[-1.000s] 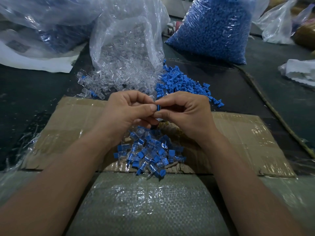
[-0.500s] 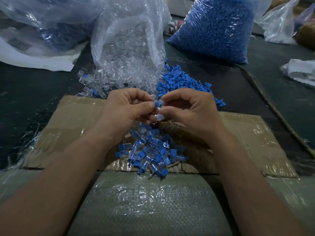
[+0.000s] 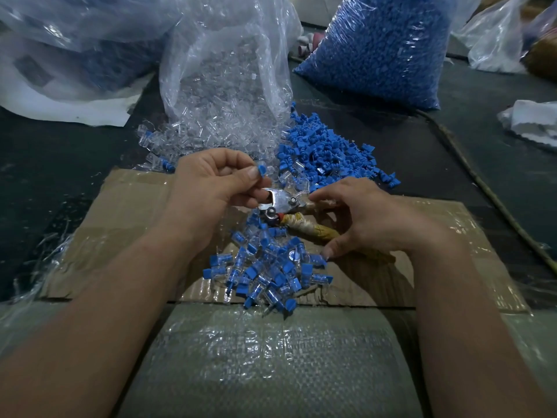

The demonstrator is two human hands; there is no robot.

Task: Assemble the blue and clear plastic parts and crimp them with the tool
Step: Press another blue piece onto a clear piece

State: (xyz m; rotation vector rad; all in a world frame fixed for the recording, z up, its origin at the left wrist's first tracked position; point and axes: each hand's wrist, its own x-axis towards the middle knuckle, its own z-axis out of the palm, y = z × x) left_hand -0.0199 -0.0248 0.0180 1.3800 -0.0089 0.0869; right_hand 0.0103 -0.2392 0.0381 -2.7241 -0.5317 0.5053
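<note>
My left hand (image 3: 211, 188) pinches a joined blue and clear part (image 3: 261, 170) between thumb and forefinger, just above the metal jaws of the crimping tool (image 3: 281, 203). That tool lies on the cardboard, its handles wrapped in yellowish tape (image 3: 307, 229). My right hand (image 3: 370, 218) curls its fingers around those handles. Below both hands lies a pile of assembled blue and clear parts (image 3: 268, 273). Loose blue parts (image 3: 328, 155) and loose clear parts (image 3: 211, 134) are heaped behind the hands.
A flattened cardboard sheet (image 3: 126, 212) covers the dark table. A clear bag of clear parts (image 3: 223, 64) and a bag of blue parts (image 3: 382, 46) stand at the back. A woven sack (image 3: 271, 363) lies at the front. More bags sit at the far left and right.
The hands have separated. My right hand dropped to the tool's handles on the cardboard. My left hand kept the joined part and holds it by the tool's jaws.
</note>
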